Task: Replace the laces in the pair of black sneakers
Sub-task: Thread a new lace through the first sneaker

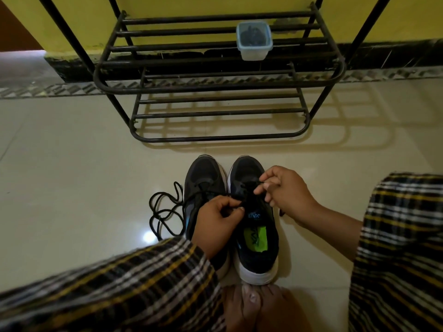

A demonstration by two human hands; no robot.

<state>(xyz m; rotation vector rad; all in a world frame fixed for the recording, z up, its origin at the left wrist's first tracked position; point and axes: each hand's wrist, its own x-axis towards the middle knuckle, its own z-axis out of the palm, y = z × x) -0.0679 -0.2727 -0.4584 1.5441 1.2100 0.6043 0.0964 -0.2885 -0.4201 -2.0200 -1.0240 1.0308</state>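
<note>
Two black sneakers with white soles stand side by side on the pale floor, toes pointing away from me. The right sneaker (255, 236) shows a green insole. My left hand (217, 220) pinches a black lace end over its tongue. My right hand (286, 190) pinches the other lace end near the upper eyelets. The left sneaker (203, 178) is partly hidden under my left wrist. A loose black lace (163, 209) runs from it and lies coiled on the floor at its left.
A black metal shoe rack (215, 97) stands against the yellow wall ahead, with a clear plastic container (254, 41) holding something dark on its upper shelf. My checked sleeves and knees frame the bottom, and bare toes (254, 300) touch the right sneaker's heel.
</note>
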